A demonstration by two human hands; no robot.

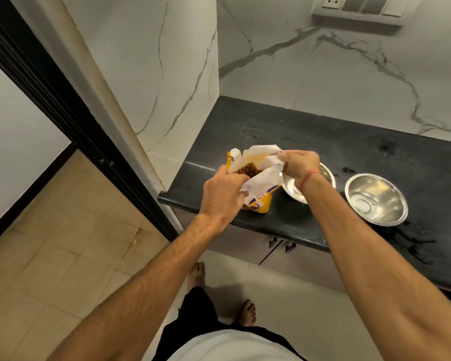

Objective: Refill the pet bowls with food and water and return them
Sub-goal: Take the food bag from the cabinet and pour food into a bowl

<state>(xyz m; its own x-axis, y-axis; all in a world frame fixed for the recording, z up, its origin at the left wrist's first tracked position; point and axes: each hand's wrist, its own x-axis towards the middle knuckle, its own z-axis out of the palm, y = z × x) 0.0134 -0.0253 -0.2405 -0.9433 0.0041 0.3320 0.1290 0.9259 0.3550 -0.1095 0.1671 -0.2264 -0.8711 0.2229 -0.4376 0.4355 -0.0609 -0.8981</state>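
Yellow pet food bag (262,201): upright on dark counter (323,142), mouth open, brown kibble (248,171) visible. Left hand (223,198) grip pinching near edge; right hand (301,164) grip pinching far edge. Two steel bowls, near bowl (328,175) just beside bag, far bowl (375,199) rightward

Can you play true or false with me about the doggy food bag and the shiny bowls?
1. Both hands hold the food bag open: the left hand and the right hand. True.
2. The bag is lying flat on the floor. False: it stands on the dark counter.
3. Brown kibble shows inside the bag. True.
4. The far right bowl is full of food. False: it is empty bare metal.
5. There are three bowls. False: only two, and the near bowl is partly hidden behind the right hand.
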